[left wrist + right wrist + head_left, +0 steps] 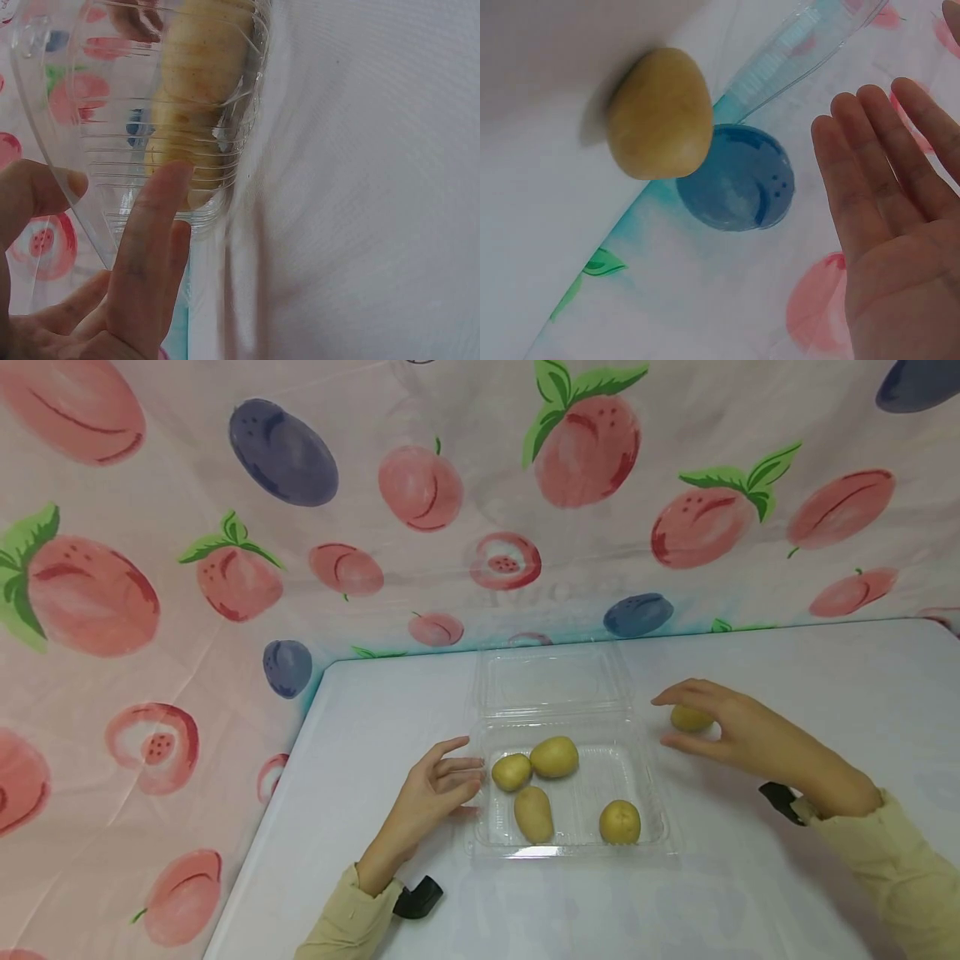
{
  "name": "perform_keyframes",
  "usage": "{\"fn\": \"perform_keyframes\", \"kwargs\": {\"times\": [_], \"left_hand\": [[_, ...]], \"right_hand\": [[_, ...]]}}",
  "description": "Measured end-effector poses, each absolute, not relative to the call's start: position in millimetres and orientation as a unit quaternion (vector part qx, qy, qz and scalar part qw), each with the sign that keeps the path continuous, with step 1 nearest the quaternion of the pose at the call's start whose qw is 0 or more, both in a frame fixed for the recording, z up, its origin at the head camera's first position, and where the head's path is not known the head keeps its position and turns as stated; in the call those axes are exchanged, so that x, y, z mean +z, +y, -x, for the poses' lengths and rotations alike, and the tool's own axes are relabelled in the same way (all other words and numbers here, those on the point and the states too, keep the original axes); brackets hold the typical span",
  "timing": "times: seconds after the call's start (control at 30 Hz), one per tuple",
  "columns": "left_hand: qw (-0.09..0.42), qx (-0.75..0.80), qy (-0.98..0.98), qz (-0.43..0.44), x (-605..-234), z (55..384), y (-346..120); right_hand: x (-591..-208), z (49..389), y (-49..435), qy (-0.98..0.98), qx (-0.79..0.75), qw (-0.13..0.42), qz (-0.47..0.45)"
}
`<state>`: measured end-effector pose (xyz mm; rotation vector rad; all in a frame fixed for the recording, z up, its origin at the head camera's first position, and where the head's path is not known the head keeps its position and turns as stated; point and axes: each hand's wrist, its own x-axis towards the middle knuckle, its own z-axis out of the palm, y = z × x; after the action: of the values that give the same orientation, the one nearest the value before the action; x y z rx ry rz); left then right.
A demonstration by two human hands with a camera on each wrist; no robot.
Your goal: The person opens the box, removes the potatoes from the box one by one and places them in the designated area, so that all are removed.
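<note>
My left hand (426, 795), fingers loose, flanks the lower-centre box (600, 764), perhaps to steady it. My right hand (738, 727), empty, spreads its fingers near the centre-right potato (690, 718), likely to fit around it.

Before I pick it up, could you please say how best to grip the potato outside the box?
I'd pinch the potato across its bulging middle, from above and the right, where the right hand hovers; nothing lies on its top, and the clear box stands to its left.
</note>
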<state>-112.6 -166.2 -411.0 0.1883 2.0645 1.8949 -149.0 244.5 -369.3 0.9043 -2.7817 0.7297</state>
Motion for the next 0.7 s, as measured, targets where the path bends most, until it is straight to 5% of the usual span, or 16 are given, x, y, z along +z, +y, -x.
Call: {"fn": "perform_keyframes", "kwargs": {"times": [0.7], "left_hand": [[0.169,0.667,0.723,-0.068,-410,112,-167]], "right_hand": [[-360,131,221,-0.905,0.239,0.058,-0.348]]}}
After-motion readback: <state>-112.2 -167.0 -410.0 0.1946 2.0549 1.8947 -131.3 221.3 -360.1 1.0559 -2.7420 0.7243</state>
